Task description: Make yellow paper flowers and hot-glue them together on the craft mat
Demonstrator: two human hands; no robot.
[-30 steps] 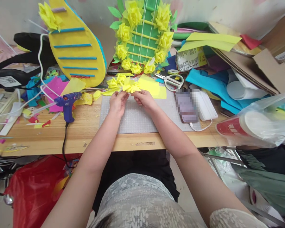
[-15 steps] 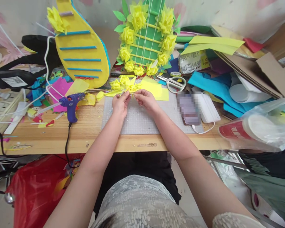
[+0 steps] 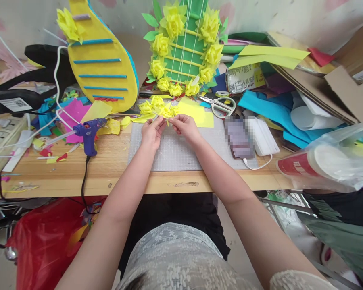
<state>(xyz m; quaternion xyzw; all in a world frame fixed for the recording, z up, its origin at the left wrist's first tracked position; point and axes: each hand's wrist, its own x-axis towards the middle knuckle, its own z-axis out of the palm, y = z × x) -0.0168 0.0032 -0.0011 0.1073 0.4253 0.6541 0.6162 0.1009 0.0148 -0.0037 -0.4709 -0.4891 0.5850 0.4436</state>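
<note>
A yellow paper flower is pinched between my two hands over the grey cutting mat. My left hand has its fingers closed on the flower's lower left. From the right side, my right hand grips its base with thumb and fingertips; the exact grip is partly hidden. Just behind lie more yellow paper flowers and flat sheets of yellow paper. Scissors with pale handles rest to the right of the sheets.
A purple glue gun stands at the left, its cord hanging over the table edge. Two instrument-shaped crafts, one yellow and one green, stand behind. A phone, a white power bank and a bagged cup are at right.
Both hands keep hold of the flower near the same spot, and the right fingers have shifted slightly at its base. The whole view has moved a little.
</note>
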